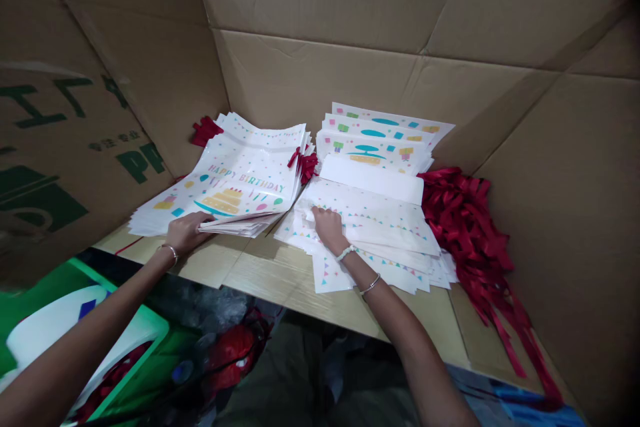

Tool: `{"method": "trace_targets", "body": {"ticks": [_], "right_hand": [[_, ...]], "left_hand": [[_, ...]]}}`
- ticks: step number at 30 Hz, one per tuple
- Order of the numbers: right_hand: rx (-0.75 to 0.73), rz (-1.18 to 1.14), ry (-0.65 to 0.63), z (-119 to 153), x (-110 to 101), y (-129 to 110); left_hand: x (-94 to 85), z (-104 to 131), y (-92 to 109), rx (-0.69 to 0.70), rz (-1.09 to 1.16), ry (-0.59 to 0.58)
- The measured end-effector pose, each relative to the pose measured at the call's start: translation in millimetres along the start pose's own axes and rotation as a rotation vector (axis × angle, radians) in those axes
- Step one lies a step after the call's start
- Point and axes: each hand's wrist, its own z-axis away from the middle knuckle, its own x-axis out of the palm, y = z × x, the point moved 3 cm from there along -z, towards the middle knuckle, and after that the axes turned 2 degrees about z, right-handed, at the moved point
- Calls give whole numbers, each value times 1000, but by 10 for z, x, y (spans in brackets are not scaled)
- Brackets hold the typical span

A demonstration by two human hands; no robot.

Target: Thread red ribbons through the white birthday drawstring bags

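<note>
My left hand is closed over the near edge of a stack of white gift bags, gripping the lifted edges of the upper ones. The top bag reads HAPPY BIRTHDAY above a yellow cake. My right hand is curled with its fingertips pinching the left side of a bag in a second, fanned pile of gift bags. These bags lie overlapping, some with their bunting print showing. Dark red ribbons stick out between the two stacks.
A large tangle of red ribbons hangs down at the right. Cardboard walls enclose the work surface at the back and both sides. Below its front edge are a green-and-white bag and a red bundle.
</note>
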Motion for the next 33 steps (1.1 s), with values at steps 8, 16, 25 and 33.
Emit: {"method": "trace_targets", "body": {"ticks": [8, 16, 25, 33], "right_hand": [[-49, 186, 135, 119, 164, -176], [-33, 200, 235, 95, 276, -185], [-28, 198, 248, 76, 350, -198], [-34, 194, 227, 83, 301, -202]], "left_hand": [[-27, -6, 63, 41, -34, -49], [-42, 8, 79, 101, 14, -4], [-45, -5, 59, 1, 10, -43], [-56, -18, 71, 13, -4, -54]]}}
